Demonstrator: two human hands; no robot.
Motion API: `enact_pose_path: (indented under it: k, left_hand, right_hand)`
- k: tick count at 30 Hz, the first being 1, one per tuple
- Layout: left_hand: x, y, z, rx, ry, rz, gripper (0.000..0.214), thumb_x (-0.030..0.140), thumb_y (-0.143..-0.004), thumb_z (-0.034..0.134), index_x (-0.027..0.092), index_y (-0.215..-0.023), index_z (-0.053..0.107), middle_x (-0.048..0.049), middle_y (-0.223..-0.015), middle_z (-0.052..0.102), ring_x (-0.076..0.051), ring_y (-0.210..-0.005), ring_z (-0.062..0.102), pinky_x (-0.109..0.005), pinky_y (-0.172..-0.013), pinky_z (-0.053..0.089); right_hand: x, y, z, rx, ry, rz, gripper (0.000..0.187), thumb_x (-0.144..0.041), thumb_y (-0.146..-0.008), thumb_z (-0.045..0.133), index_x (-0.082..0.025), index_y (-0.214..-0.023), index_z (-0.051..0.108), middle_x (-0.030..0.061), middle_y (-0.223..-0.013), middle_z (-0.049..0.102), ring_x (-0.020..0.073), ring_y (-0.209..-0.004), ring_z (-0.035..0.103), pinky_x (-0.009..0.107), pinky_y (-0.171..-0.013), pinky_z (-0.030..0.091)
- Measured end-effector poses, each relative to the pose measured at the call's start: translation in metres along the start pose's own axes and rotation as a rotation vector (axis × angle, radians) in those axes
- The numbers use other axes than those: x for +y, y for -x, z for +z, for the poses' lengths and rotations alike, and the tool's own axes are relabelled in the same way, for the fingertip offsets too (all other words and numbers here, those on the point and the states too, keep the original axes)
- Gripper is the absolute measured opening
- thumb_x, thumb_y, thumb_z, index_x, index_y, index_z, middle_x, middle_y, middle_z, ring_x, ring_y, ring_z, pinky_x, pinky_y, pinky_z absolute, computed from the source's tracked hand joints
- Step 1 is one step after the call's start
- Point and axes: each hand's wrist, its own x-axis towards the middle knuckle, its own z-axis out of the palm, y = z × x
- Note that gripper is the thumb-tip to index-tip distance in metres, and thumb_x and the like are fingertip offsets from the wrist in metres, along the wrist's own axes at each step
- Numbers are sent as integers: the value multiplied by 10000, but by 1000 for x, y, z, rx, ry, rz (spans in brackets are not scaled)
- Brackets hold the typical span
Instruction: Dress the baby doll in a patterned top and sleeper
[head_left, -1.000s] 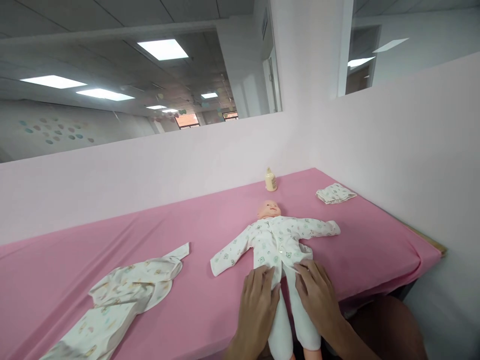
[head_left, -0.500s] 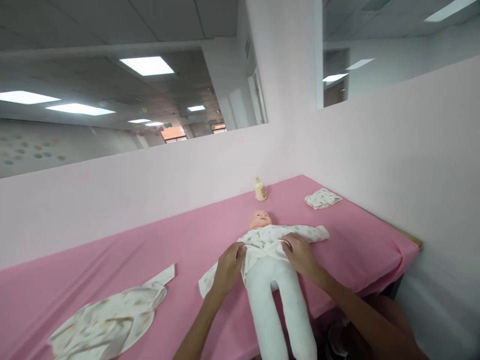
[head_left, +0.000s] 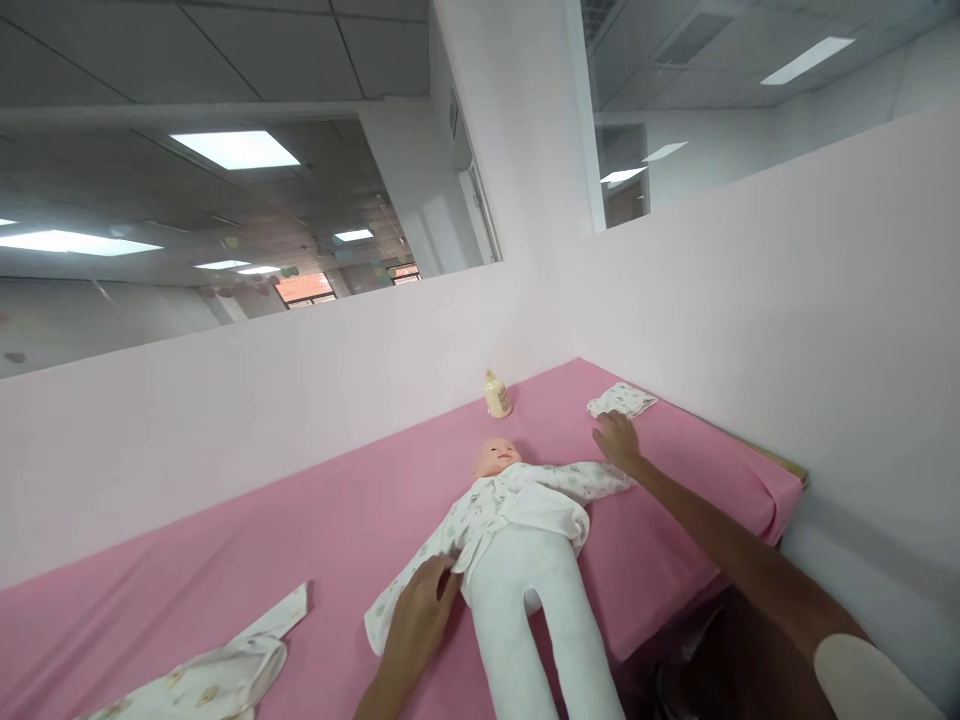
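Observation:
A baby doll (head_left: 525,560) lies on its back on the pink table cover (head_left: 225,570), head toward the wall. It wears a printed white top, pushed up to its waist, and its white cloth legs are bare. My left hand (head_left: 421,612) rests on the doll's near sleeve beside its hip, fingers curled against the cloth. My right hand (head_left: 616,440) reaches out past the doll's far sleeve end, fingers loosely bent, just short of a small folded printed cloth (head_left: 621,400).
A small cream bottle (head_left: 496,394) stands by the pink partition wall behind the doll's head. A loose printed garment (head_left: 217,680) lies at the lower left. The table's right end (head_left: 780,480) drops off near a white wall.
Both hands left the top's hem at the doll's waist. My right hand moved out toward the folded cloth; my left dropped back onto the near sleeve. The camera tilted up and right.

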Motion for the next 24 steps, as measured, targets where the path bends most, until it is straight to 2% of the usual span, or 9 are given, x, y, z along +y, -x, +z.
enact_pose_path:
  k: [2,4,6,10,14,17,20,22,24]
  left_hand:
    - [-2,-2,-1,-50,-25,9,329,446,-907,347,221,-826,572,-46,-880,673,-235,-802,617,-356,-725,464]
    - [-2,-9,-2,-60,-51,-5,361,467,-907,334,223,-723,528,-34,-763,654,-232,-728,594,-341,-683,437]
    - [-1,-15,0,-18,-58,-40,371,479,-905,328,225,-701,506,-27,-715,643,-228,-694,578,-328,-662,412]
    - [1,-19,6,106,-20,-115,310,380,-897,315,227,-727,523,-31,-719,654,-220,-672,576,-311,-643,386]
    - [5,-18,9,131,28,-114,198,245,-816,362,225,-731,540,-26,-692,641,-219,-668,570,-299,-615,370]
    - [8,-14,3,151,122,-165,241,338,-861,367,223,-771,559,-11,-672,626,-210,-633,546,-302,-610,382]
    - [14,-1,-5,275,199,-229,350,489,-895,362,216,-860,577,-15,-704,622,-210,-643,540,-325,-643,419]
    - [23,12,-9,352,227,-210,369,517,-895,381,210,-910,586,-35,-800,640,-213,-700,556,-344,-691,446]
    - [41,25,-13,370,259,-123,367,514,-895,408,207,-968,596,-58,-910,643,-223,-796,573,-357,-742,466]
  right_hand:
    - [27,-19,7,-19,69,57,250,-136,-878,471,-70,-1062,628,220,-1107,619,285,-1039,556,383,-868,387]
    - [48,-32,14,-61,116,70,326,-99,-809,549,-83,-1128,613,215,-1167,604,306,-1089,540,402,-902,372]
    - [63,-40,22,-92,146,62,373,-95,-799,560,-108,-1170,602,193,-1211,596,308,-1132,525,405,-929,361]
    - [76,-49,31,-113,180,33,284,-124,-880,466,-101,-1112,629,199,-1159,616,293,-1114,536,402,-947,350]
    - [75,-57,27,-100,159,20,249,-29,-828,450,-106,-946,656,194,-1041,647,268,-1015,569,396,-950,338]
    - [67,-60,15,-65,100,36,192,-53,-816,458,-134,-829,632,160,-893,659,260,-914,574,392,-906,359]
    - [54,-59,-7,2,11,87,183,-155,-856,418,-138,-811,595,145,-816,631,244,-820,552,361,-797,387]
    - [40,-54,-28,54,-66,125,261,-228,-900,335,-124,-872,572,139,-814,612,229,-769,533,337,-709,391]
    - [20,-43,-57,89,-160,123,332,-298,-931,258,-130,-944,543,105,-811,600,206,-720,518,309,-637,387]
